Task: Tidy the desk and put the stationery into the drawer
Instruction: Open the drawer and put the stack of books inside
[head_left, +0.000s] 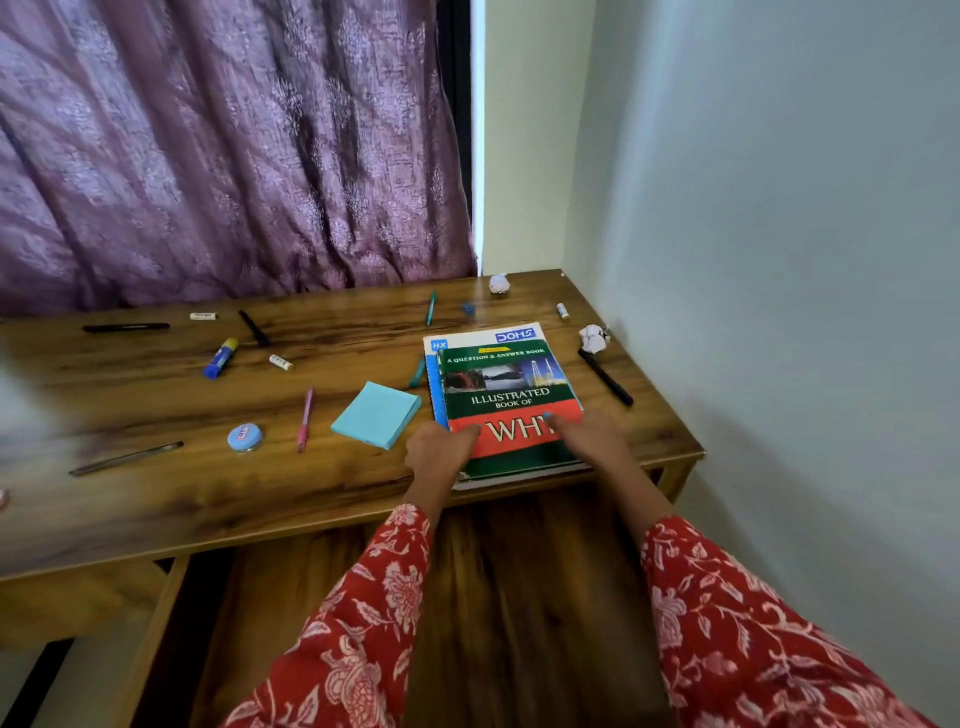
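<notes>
A green and red illustrated book (506, 387) lies on top of a spiral notebook (511, 333) at the desk's right front. My left hand (439, 451) rests on the stack's near left corner, fingers curled at its edge. My right hand (589, 434) lies flat on the book's red band. A blue sticky-note pad (376, 414), a pink pen (305, 420), a round blue tin (244, 437), a glue stick (220, 358), a teal pen (430, 307) and black pens (605, 378) (253, 327) are scattered on the wooden desk (156, 509). The drawer (519, 597) below the desk is open.
Two crumpled paper balls (498, 283) (594, 338) sit near the back right corner. A grey ruler-like strip (126, 458) lies at the front left, a black marker (126, 327) at the back left. A purple curtain (223, 150) hangs behind; a wall (779, 208) bounds the right.
</notes>
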